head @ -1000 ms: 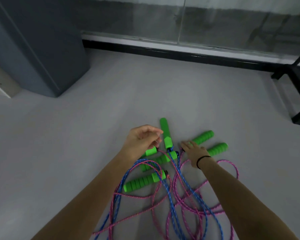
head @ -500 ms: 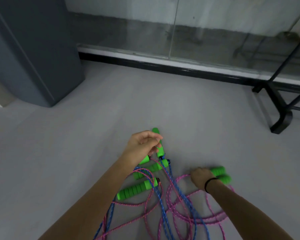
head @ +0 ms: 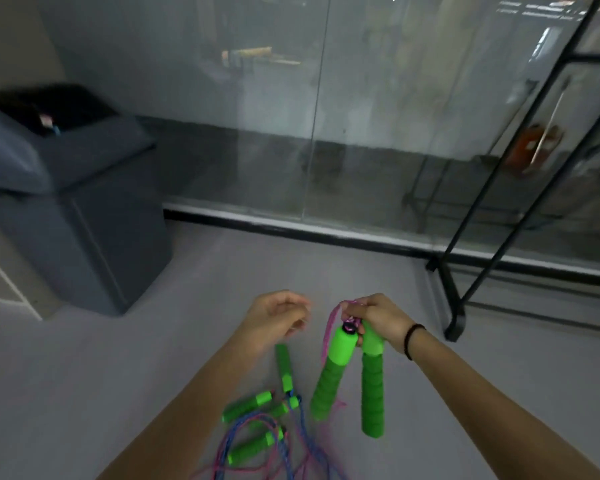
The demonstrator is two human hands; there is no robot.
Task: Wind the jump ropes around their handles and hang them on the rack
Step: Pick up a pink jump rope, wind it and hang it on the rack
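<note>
My right hand [head: 378,318] grips the top ends of two green foam jump-rope handles [head: 331,372], which hang down side by side above the floor; the second handle [head: 373,386] hangs to the right. A pink rope [head: 329,327] trails from them toward the floor. My left hand [head: 278,315] hovers just to the left with its fingers curled; whether it pinches the thin rope is unclear. On the floor below lie several more green handles [head: 246,405] in a tangle of blue and pink ropes [head: 291,445].
A black metal rack [head: 471,258] stands at the right, its foot on the floor near my right wrist. A dark grey bin [head: 77,202] stands at the left. A glass wall with a black base strip [head: 291,230] runs behind.
My right hand has lifted two green handles off the floor to chest height. My left hand has let go of the handle it touched and risen. The view has tilted up.
</note>
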